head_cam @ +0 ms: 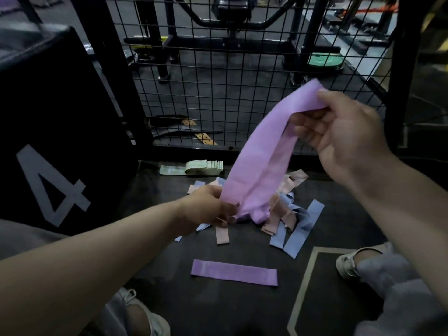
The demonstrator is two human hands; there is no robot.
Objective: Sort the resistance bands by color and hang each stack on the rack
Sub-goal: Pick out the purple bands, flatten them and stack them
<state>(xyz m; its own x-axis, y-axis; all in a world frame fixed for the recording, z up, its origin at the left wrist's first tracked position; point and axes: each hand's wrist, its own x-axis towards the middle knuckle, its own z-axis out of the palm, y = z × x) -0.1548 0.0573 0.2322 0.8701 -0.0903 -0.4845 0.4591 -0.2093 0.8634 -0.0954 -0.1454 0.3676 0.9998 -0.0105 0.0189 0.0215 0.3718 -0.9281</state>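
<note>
Your right hand (339,132) pinches the purple band's (261,151) upper end at centre right — your left hand (208,207) grips its lower end, just above the mixed pile (286,214) at frame centre.

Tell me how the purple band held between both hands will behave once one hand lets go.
The purple band is probably floppy: it sags and folds between the left hand and right hand. It looks light, since fingers pinch it at the ends. Released, it should drape, not spring.
</note>
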